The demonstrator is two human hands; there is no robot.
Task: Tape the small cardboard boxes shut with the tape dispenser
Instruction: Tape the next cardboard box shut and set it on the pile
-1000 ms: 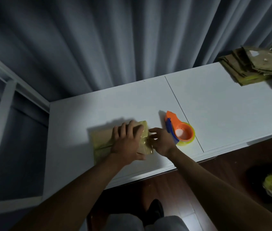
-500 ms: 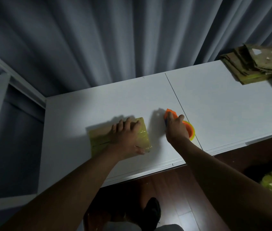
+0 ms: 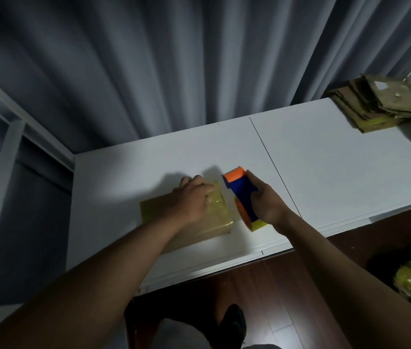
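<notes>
Fingers of my left hand (image 3: 194, 197) press flat on the box (image 3: 214, 222), steadying it; my right hand (image 3: 266, 202) grips the tape dispenser (image 3: 242, 195) beside it.

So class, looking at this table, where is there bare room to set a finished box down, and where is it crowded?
Bare room: the white table between the seam and the flattened cardboard stack, and behind the box towards the curtain. Crowded: the front middle, where the left hand rests on the box and the right hand grips the tape dispenser.
</notes>
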